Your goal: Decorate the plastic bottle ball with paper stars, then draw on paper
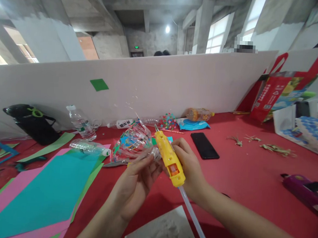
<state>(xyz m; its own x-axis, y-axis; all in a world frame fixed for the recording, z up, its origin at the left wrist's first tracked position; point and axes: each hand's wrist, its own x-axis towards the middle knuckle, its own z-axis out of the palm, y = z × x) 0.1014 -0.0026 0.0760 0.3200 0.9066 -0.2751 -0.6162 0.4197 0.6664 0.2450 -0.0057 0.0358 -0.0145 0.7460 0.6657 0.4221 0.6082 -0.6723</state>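
My right hand [190,166] is wrapped round a yellow hot glue gun [168,153], its nozzle pointing up and away from me. A long translucent glue stick [194,213] trails out of the gun's back end. Between the fingers of my left hand [138,180] is the neck end of a clear plastic bottle piece [136,139]. Its wide part flares out to the far left, is cut into strips and carries colourful bits. The two hands are close together, with the gun just right of the bottle neck.
Coloured paper sheets [45,191] lie left, near a black flask [31,123] and clear bottles [81,123]. A black phone [205,145] lies to the right, with a purple glue gun [306,192] beyond. A white partition [160,85] closes the table's back. A whitish sheet [164,229] lies in front.
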